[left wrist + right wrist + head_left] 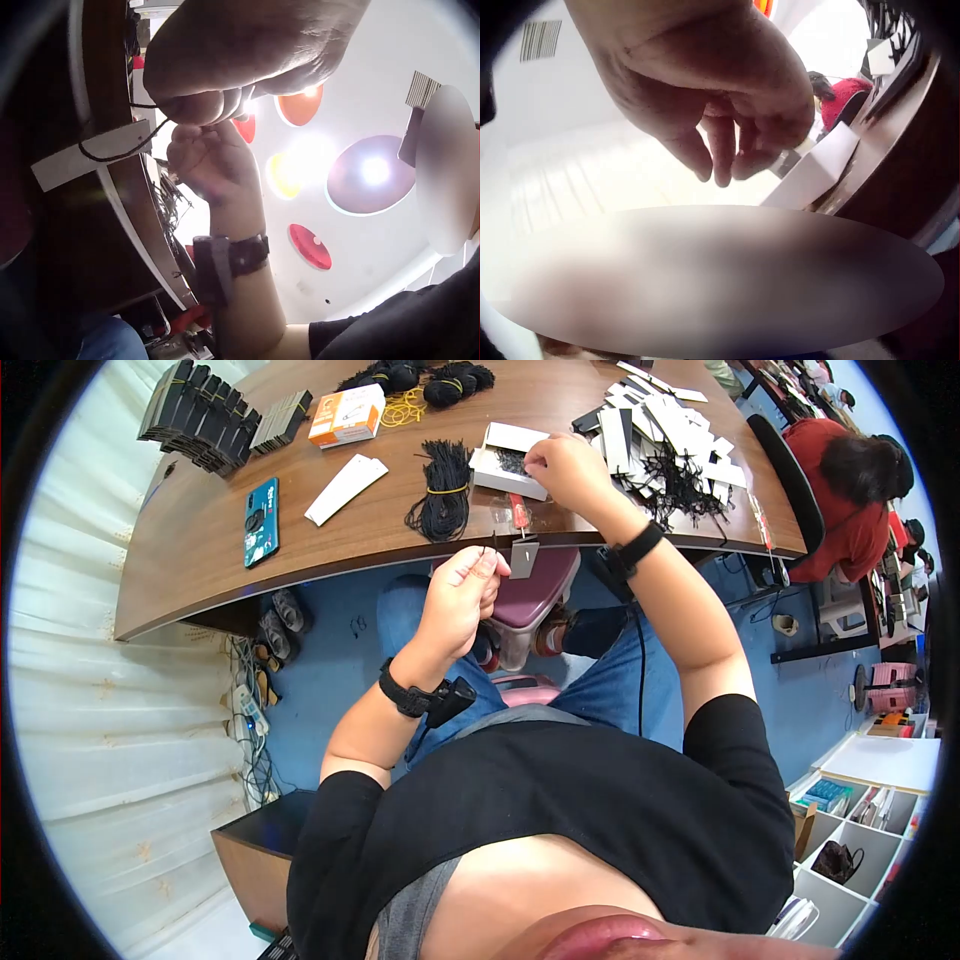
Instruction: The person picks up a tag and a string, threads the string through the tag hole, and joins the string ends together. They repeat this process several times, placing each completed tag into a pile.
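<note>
My left hand (pixel 463 598) is at the table's front edge, pinching a thin black cord (pixel 112 158) between thumb and fingers. The cord loops out of the fist in the left wrist view, in front of a pale tag (pixel 90 155). In the head view that tag (pixel 523 558) stands at the table edge just right of the fingers. My right hand (pixel 572 468) reaches over a small open white box (pixel 512 437) holding small dark pieces. Its fingers (pixel 721 154) point down, loosely bent and slightly apart, with nothing visible between them.
A bundle of black cords (pixel 440 490) lies left of the box. White and black tags (pixel 640 435) with cords are heaped at the right. A phone (pixel 262 520), a white strip (pixel 345 490), an orange-white box (pixel 347 415) and stacked black tags (pixel 205 418) sit left.
</note>
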A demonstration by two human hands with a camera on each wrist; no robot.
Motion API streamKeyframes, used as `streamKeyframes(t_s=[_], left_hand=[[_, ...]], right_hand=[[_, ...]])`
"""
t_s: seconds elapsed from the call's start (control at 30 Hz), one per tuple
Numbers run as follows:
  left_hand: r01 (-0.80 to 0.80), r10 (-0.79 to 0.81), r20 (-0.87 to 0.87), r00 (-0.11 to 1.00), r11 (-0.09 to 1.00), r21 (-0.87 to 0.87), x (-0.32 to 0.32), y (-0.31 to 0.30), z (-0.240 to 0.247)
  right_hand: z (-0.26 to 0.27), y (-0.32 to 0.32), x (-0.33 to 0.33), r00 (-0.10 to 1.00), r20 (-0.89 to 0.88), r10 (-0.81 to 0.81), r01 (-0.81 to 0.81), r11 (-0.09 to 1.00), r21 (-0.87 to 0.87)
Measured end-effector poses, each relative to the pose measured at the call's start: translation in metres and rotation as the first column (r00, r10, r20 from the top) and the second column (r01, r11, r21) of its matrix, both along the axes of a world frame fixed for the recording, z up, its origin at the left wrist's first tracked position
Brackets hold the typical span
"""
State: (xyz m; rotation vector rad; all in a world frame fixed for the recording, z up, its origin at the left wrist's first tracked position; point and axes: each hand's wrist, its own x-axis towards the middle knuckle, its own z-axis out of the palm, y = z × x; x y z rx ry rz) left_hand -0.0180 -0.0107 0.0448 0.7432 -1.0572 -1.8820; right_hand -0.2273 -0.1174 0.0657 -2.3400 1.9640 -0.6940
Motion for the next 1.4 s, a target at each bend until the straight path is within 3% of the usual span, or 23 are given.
streamKeyframes(t_s=[0.07,0.1,0.3,0.4,0.5,0.6,0.7,0.9,0.97,1.0,1.03,1.07,1.17,1.23,1.27,1.4], left_hand=[[-0.020,0.021,0.035,0.999,0.999,-0.025,-0.001,-0.003,-0.006],[-0.032,0.033,0.053,0.998,0.999,-0.038,-0.001,-0.004,-0.008],[-0.073,0.073,0.027,0.997,0.997,-0.008,0.007,-0.007,-0.007],[-0.102,0.102,0.015,0.995,0.994,-0.029,0.009,-0.007,-0.009],[-0.107,0.108,0.018,0.994,0.993,-0.042,0.007,-0.006,-0.008],[-0.105,0.107,0.022,0.994,0.992,-0.062,0.004,-0.003,-0.007],[-0.081,0.082,0.021,0.996,0.995,-0.066,0.003,-0.001,-0.005],[-0.133,0.157,0.111,0.981,0.971,-0.201,0.002,0.003,-0.004],[-0.160,0.216,0.164,0.963,0.940,-0.303,0.001,0.003,-0.007],[-0.165,0.243,0.184,0.952,0.918,-0.360,0.000,0.004,-0.008],[-0.167,0.270,0.204,0.941,0.895,-0.415,0.000,0.004,-0.009],[-0.165,0.274,0.206,0.940,0.889,-0.428,-0.002,0.005,-0.009],[-0.154,0.265,0.230,0.936,0.899,-0.410,-0.005,0.007,-0.008],[-0.142,0.233,0.278,0.932,0.939,-0.313,-0.002,0.009,-0.004],[-0.158,0.258,0.261,0.930,0.924,-0.350,-0.003,0.010,-0.003],[-0.173,0.339,0.250,0.907,0.841,-0.513,-0.006,0.014,-0.004]], right_hand=[[-0.008,-0.009,-0.002,0.970,-0.235,-0.061,0.047,0.997,-0.065],[-0.007,-0.012,0.001,0.968,-0.239,-0.069,0.072,0.997,0.001],[-0.004,-0.012,0.011,0.956,-0.255,-0.144,0.136,0.990,-0.048],[-0.011,-0.004,0.007,0.975,-0.195,-0.108,0.042,0.948,-0.315],[-0.019,-0.006,0.003,0.990,-0.132,-0.042,-0.009,0.932,-0.363],[-0.013,-0.003,0.000,0.998,0.018,0.061,-0.053,0.955,-0.291],[-0.015,-0.007,-0.004,0.999,0.048,-0.006,0.017,0.973,-0.231],[0.016,0.029,0.008,0.984,0.170,0.052,0.049,0.841,-0.539],[0.023,0.061,0.025,0.813,0.552,0.188,0.022,0.936,-0.350],[0.024,0.073,0.030,0.666,0.716,0.208,-0.023,0.966,-0.258],[0.017,0.077,0.032,0.445,0.869,0.214,-0.093,0.977,-0.193],[0.015,0.083,0.038,0.218,0.956,0.193,-0.145,0.976,-0.164],[0.000,0.086,0.037,-0.219,0.973,-0.077,-0.302,0.953,0.008],[-0.003,0.091,0.037,-0.303,0.944,-0.134,-0.383,0.924,0.008],[-0.004,0.096,0.037,-0.341,0.925,-0.167,-0.424,0.906,0.007],[0.001,0.123,0.050,-0.115,0.993,-0.013,-0.333,0.942,-0.026]])
